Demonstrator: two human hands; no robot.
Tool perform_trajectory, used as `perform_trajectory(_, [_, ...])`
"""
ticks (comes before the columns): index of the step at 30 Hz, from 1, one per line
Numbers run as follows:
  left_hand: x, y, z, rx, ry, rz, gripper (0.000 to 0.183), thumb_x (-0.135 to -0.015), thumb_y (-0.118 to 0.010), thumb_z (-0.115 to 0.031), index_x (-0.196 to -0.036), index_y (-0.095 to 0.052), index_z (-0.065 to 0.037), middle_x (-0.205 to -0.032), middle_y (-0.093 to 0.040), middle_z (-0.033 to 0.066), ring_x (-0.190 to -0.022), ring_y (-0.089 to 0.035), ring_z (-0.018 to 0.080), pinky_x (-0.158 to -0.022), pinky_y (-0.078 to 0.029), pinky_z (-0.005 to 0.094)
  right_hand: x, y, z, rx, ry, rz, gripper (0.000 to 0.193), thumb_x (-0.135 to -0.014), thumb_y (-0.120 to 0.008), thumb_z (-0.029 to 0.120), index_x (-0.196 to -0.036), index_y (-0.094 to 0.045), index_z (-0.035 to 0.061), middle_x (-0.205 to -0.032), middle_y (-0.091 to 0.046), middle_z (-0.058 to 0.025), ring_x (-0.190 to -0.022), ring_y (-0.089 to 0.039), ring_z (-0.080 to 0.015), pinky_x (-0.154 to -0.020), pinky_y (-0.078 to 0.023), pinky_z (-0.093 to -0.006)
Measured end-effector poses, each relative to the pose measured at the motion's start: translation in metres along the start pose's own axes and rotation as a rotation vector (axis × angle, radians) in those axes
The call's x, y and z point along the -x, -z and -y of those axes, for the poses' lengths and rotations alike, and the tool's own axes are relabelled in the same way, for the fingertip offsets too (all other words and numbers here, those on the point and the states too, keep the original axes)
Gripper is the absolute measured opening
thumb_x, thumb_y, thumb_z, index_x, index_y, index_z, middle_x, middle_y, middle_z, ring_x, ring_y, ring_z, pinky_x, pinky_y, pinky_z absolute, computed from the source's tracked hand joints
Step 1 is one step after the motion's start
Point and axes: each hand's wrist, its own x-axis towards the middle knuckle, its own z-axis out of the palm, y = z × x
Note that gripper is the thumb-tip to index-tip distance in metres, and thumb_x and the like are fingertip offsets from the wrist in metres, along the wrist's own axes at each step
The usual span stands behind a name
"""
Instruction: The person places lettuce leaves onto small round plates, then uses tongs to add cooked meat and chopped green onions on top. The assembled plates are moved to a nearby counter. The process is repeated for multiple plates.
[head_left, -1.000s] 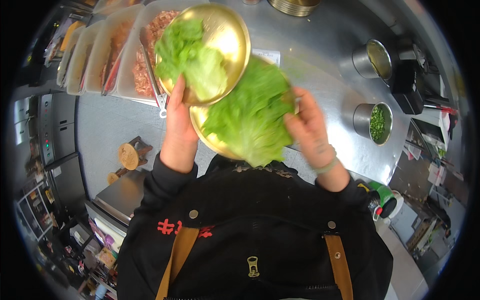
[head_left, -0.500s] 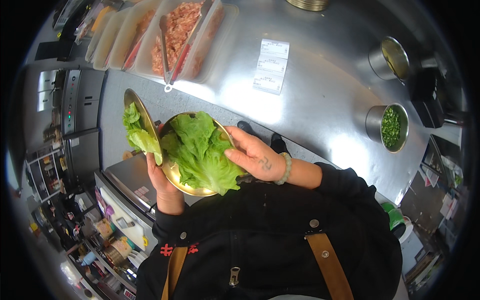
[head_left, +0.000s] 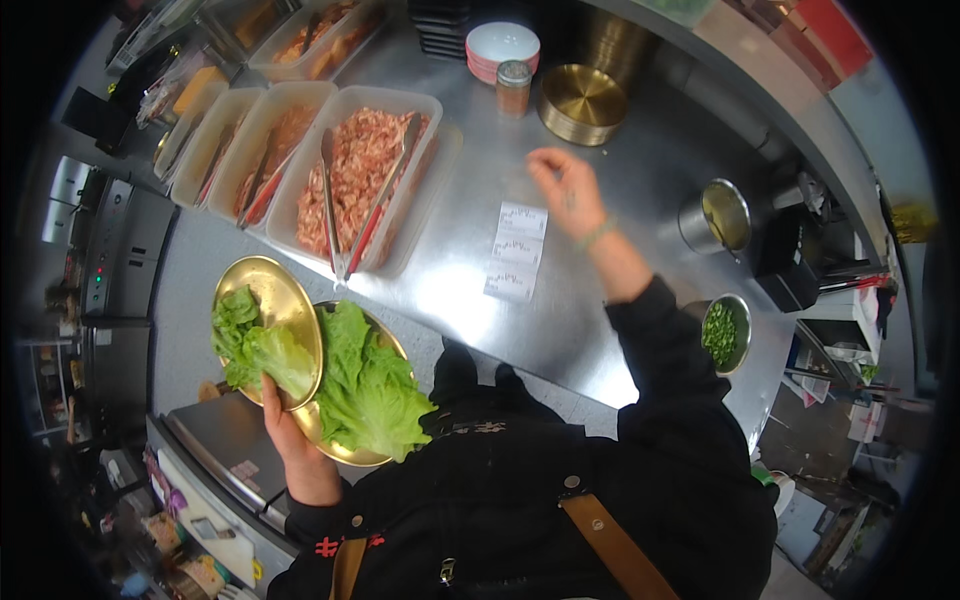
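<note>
My left hand (head_left: pixel 298 452) holds two round gold metal plates side by side over the floor, off the counter's edge. Its fingers reach onto the tilted left plate (head_left: pixel 296 303), which carries a smaller heap of lettuce (head_left: pixel 280 358) and partly overlaps the other. Large green lettuce leaves (head_left: pixel 370 385) cover most of the right plate (head_left: pixel 330 442) and hang past its rim. Above the steel counter, near printed paper slips (head_left: pixel 517 252), my right hand (head_left: pixel 570 195) is stretched forward. Its fingers are loosely bent and slightly blurred, with nothing visible in them.
Stacked gold dishes (head_left: pixel 583 100), a jar (head_left: pixel 514 88) and white bowls (head_left: pixel 503 48) stand at the back. Tongs (head_left: pixel 340 225) rest in a tub of raw meat (head_left: pixel 312 205), beside more tubs. A pot (head_left: pixel 714 215) and chopped greens (head_left: pixel 718 333) are right.
My right hand has let go of the right plate and moved forward over the counter. My left hand now holds both plates, lower left. The view has shifted, showing more of the counter's back.
</note>
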Motion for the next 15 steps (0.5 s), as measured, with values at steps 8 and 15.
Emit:
perform_trajectory(8, [-0.103, -0.019, -0.029, -0.039, 0.026, 0.104, 0.046, -0.098, -0.035, -0.030, -0.134, -0.037, -0.001, -0.133, -0.046, 0.0137, -0.118, -0.048, 0.0274, -0.100, -0.040, 0.0414, -0.121, 0.036, -0.090, 1.320, -0.143, 0.267, 0.017, -0.078, -0.053, 0.008, -0.084, -0.067, 0.0014, -0.092, -0.064, -0.0180, -0.087, -0.063, -0.0331, -0.076, -0.051, -0.0402])
perform_trajectory(15, [-0.168, -0.054, 0.005, -0.202, 0.298, 0.060, 0.043, -0.097, -0.043, -0.024, -0.131, -0.037, 0.001, -0.128, -0.049, 0.0161, -0.112, -0.054, 0.0253, -0.096, -0.043, 0.0378, -0.119, 0.030, -0.072, 1.441, -0.108, 0.584, 0.018, -0.077, -0.053, 0.007, -0.082, -0.069, 0.0033, -0.086, -0.066, -0.0167, -0.084, -0.064, -0.0320, -0.074, -0.052, -0.0388])
